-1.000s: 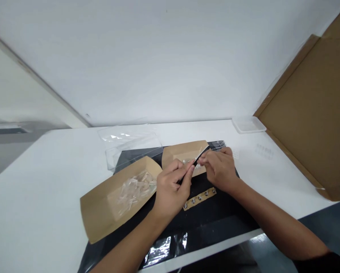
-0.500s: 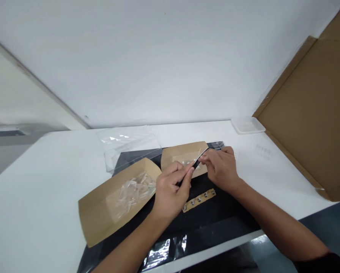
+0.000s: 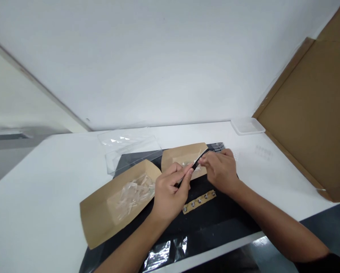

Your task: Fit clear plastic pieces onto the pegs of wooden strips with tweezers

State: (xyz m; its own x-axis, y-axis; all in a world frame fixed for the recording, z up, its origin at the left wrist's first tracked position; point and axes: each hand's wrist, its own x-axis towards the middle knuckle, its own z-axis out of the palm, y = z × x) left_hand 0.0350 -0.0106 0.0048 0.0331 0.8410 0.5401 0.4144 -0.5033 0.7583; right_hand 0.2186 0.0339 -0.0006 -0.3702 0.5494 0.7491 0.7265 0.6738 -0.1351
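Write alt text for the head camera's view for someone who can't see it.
The left hand grips a thin black-and-white strip while the right hand touches it farther along, over a black sheet on a white table. Nearby are two brown trays holding small clear or whitish pieces, and a tan strip bearing five metallic parts.

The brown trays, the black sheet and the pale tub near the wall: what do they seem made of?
Trays: likely cardboard or stiff paper, matte, uniformly brown, with thin bent walls.
Sheet: perhaps plastic, glossy near its front edge, where light reflects brightly.
Tub: probably plastic, smooth, translucent, with milky walls.
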